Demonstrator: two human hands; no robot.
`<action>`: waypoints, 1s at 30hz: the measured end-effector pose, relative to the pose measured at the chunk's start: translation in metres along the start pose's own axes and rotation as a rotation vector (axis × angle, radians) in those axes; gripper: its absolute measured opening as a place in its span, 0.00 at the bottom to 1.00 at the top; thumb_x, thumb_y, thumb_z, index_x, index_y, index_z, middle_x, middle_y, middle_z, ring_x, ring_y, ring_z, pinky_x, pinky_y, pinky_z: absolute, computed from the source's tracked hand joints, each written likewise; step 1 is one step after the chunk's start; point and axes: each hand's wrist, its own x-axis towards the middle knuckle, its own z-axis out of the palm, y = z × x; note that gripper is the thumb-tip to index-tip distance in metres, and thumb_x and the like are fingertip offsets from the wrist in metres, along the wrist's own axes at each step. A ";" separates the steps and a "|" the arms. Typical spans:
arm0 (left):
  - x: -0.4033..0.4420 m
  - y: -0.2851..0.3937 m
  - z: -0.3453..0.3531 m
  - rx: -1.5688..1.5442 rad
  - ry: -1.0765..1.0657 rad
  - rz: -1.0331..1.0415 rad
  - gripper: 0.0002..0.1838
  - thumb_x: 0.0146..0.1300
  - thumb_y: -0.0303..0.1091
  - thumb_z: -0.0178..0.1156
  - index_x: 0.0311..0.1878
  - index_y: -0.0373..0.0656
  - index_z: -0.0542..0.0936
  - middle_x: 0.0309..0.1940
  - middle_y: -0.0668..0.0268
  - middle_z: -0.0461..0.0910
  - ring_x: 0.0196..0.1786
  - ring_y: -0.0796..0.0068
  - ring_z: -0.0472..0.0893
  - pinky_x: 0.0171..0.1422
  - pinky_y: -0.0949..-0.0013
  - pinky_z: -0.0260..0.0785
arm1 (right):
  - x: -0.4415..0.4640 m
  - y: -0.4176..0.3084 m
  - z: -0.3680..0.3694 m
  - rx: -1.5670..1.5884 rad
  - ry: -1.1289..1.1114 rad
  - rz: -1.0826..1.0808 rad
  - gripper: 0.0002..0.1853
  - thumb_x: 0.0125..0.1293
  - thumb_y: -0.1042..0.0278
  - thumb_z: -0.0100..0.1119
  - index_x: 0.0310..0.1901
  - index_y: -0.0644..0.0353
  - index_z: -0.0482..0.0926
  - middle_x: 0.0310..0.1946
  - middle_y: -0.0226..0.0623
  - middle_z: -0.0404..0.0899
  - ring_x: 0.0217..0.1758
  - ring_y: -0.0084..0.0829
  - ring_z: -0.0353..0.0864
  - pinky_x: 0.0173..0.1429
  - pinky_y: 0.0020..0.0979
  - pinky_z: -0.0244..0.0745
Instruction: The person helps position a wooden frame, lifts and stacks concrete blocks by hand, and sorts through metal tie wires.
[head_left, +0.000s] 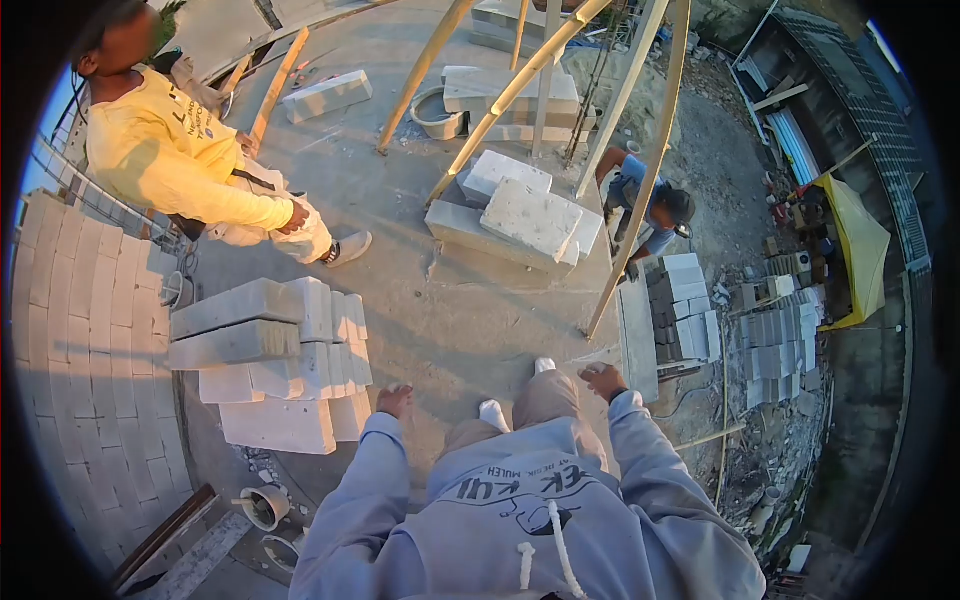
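My left hand (396, 401) hangs beside the stack of pale blocks (278, 422), just right of its lower blocks, with fingers loosely curled and their inside hard to make out. On the other side, my right hand (603, 381) is above the grey floor (470, 330), near the foot of a slanted pole (640, 210), its fingers bent and partly apart. Nothing shows in it. Between the hands are my legs and two light shoes. Farther forward, several blocks (530, 215) lie piled beneath the wooden poles.
A person in yellow (180, 170) stands at the left; another in blue (650, 205) crouches beyond the floor's right edge. A block wall (90, 360) rises at far left. Buckets (265, 508) sit at lower left. More blocks (685, 310) and a yellow tarp (858, 250) are at right.
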 end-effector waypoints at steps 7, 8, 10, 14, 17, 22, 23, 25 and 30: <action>0.051 0.156 0.125 0.027 0.261 0.162 0.19 0.56 0.40 0.56 0.44 0.34 0.73 0.35 0.66 0.76 0.36 0.77 0.75 0.42 0.75 0.64 | 0.253 -0.111 -0.038 -0.309 -0.033 -0.165 0.40 0.43 0.45 0.63 0.53 0.68 0.66 0.49 0.54 0.70 0.54 0.43 0.69 0.57 0.34 0.63; 0.060 0.142 0.130 -0.022 0.322 0.081 0.20 0.56 0.41 0.56 0.45 0.34 0.73 0.35 0.66 0.76 0.36 0.77 0.75 0.43 0.75 0.64 | 0.289 -0.130 -0.047 -0.363 0.048 -0.235 0.42 0.43 0.48 0.65 0.55 0.70 0.63 0.50 0.53 0.69 0.55 0.41 0.68 0.57 0.33 0.63; 0.081 0.111 0.139 -0.123 0.436 -0.105 0.20 0.56 0.41 0.57 0.45 0.34 0.72 0.34 0.66 0.76 0.35 0.78 0.75 0.42 0.75 0.64 | 0.366 -0.169 -0.071 -0.299 0.072 -0.229 0.47 0.40 0.44 0.65 0.57 0.69 0.59 0.55 0.58 0.61 0.60 0.47 0.60 0.61 0.37 0.58; 0.094 -0.017 0.163 -0.090 0.433 -0.446 0.20 0.55 0.40 0.58 0.44 0.33 0.72 0.33 0.66 0.76 0.35 0.77 0.75 0.39 0.76 0.66 | 0.538 -0.193 -0.101 -0.396 -0.006 -0.373 0.52 0.39 0.43 0.67 0.61 0.69 0.53 0.58 0.56 0.59 0.63 0.45 0.57 0.64 0.35 0.54; 0.122 -0.016 0.204 -0.136 0.403 -0.604 0.21 0.56 0.38 0.57 0.47 0.32 0.72 0.34 0.65 0.76 0.35 0.77 0.75 0.40 0.76 0.68 | 0.600 -0.224 -0.102 -0.418 -0.333 -0.205 0.58 0.36 0.38 0.66 0.63 0.65 0.47 0.61 0.55 0.53 0.66 0.42 0.51 0.66 0.36 0.48; 0.220 -0.033 0.245 -0.127 0.223 -0.570 0.23 0.57 0.41 0.57 0.51 0.35 0.70 0.42 0.58 0.75 0.48 0.70 0.73 0.53 0.71 0.63 | 0.631 -0.192 -0.089 -0.008 -0.715 0.170 0.55 0.42 0.38 0.63 0.64 0.63 0.47 0.57 0.40 0.60 0.61 0.33 0.56 0.63 0.35 0.50; 0.243 -0.027 0.251 -0.129 0.186 -0.562 0.25 0.56 0.42 0.57 0.53 0.35 0.69 0.44 0.57 0.75 0.51 0.68 0.72 0.56 0.70 0.62 | 0.640 -0.180 -0.094 0.004 -0.728 0.171 0.50 0.44 0.44 0.65 0.63 0.62 0.49 0.54 0.36 0.62 0.57 0.32 0.60 0.60 0.33 0.54; 0.285 -0.008 0.266 -0.271 0.141 -0.459 0.31 0.55 0.43 0.58 0.57 0.34 0.63 0.50 0.54 0.70 0.54 0.68 0.69 0.57 0.70 0.61 | 0.623 -0.201 -0.087 -0.151 -0.744 0.122 0.50 0.43 0.48 0.66 0.62 0.63 0.50 0.54 0.37 0.62 0.57 0.32 0.61 0.59 0.33 0.55; 0.343 0.054 0.286 0.154 0.198 -0.070 0.40 0.50 0.43 0.63 0.61 0.35 0.55 0.58 0.49 0.59 0.60 0.56 0.61 0.62 0.63 0.55 | 0.562 -0.219 -0.074 -0.477 -0.552 -0.271 0.52 0.33 0.49 0.73 0.57 0.69 0.54 0.50 0.50 0.63 0.56 0.39 0.63 0.59 0.36 0.58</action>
